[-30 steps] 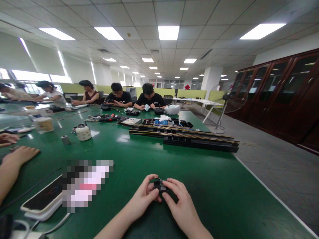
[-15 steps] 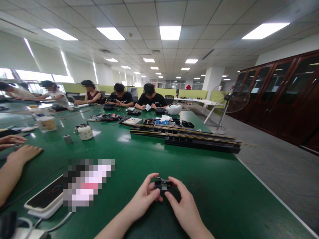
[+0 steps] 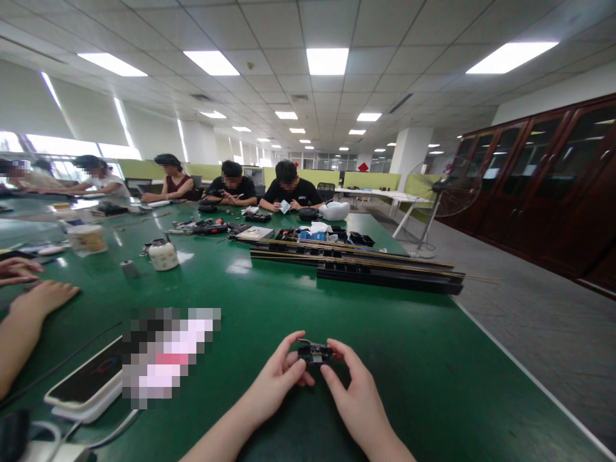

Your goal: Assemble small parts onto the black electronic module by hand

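A small black device with a metal strip along its top and a pale patch in its middle is held just above the green table, between my two hands. My left hand grips its left end, thumb in front and fingers behind. At the other end, my right hand pinches the device between thumb and forefinger. What kind of device it is I cannot make out. My fingertips hide both its ends.
A phone lies on the left beside a blurred-out patch. Black rails with thin rods lie across the table ahead. A white pot stands left of centre. Another person's hand rests at far left. Several people sit beyond.
Both hands keep hold of the black device, which has barely shifted. The whole view has moved very slightly.
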`<move>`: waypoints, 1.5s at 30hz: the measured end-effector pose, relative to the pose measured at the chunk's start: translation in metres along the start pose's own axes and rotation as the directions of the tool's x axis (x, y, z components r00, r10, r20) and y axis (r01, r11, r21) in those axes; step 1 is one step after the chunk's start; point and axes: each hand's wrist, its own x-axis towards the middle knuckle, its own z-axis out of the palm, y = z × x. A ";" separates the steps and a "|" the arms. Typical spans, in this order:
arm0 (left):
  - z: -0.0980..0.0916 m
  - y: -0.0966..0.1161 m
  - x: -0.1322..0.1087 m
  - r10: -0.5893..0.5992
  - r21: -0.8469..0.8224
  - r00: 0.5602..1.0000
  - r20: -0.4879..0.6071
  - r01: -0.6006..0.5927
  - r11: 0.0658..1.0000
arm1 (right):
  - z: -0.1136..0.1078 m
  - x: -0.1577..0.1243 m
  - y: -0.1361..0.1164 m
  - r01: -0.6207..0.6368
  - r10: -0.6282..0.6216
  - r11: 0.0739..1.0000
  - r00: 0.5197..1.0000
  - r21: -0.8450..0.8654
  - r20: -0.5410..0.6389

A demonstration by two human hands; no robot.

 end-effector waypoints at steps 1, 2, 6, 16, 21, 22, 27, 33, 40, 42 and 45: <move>0.000 0.000 0.000 0.002 0.002 1.000 -0.004 -0.002 1.000 | 0.000 0.000 0.000 0.007 -0.007 1.000 1.000 0.001 0.004; 0.000 -0.001 0.000 0.005 0.002 1.000 -0.007 -0.005 1.000 | 0.000 0.000 0.000 0.019 -0.020 1.000 1.000 0.003 0.010; 0.001 -0.001 0.000 0.038 -0.011 0.999 -0.006 -0.038 0.999 | -0.001 0.001 -0.001 0.061 -0.061 0.998 0.997 -0.001 0.056; 0.001 -0.003 0.000 0.011 -0.102 0.999 0.040 -0.007 0.995 | -0.001 0.001 -0.003 0.050 -0.050 0.999 0.997 0.003 0.058; 0.000 -0.004 0.001 0.023 -0.100 0.998 0.053 -0.017 0.995 | 0.000 0.001 -0.004 0.071 -0.069 0.997 0.995 -0.021 0.075; 0.000 -0.004 0.001 0.027 -0.099 0.998 0.058 -0.021 0.995 | 0.000 0.001 -0.004 0.069 -0.066 0.997 0.995 -0.034 0.079; 0.000 -0.006 0.002 0.024 -0.050 0.999 0.041 -0.022 0.998 | 0.000 0.001 -0.001 0.082 -0.080 0.994 0.996 -0.067 0.030; 0.002 -0.002 0.000 0.014 0.040 1.000 0.009 -0.014 0.999 | -0.006 0.001 0.000 0.037 -0.043 0.998 0.989 -0.045 -0.142; 0.001 -0.001 0.000 0.020 0.045 1.000 0.009 -0.020 0.999 | -0.010 0.003 0.004 -0.044 0.040 0.999 0.959 -0.008 -0.280; 0.001 -0.002 0.000 0.018 0.047 1.000 0.013 -0.019 0.999 | -0.012 0.005 0.007 -0.060 0.054 0.998 0.946 -0.010 -0.320; 0.000 -0.003 -0.001 0.020 0.047 1.000 0.018 -0.021 0.999 | -0.015 0.007 0.010 -0.097 0.080 0.995 0.925 -0.027 -0.372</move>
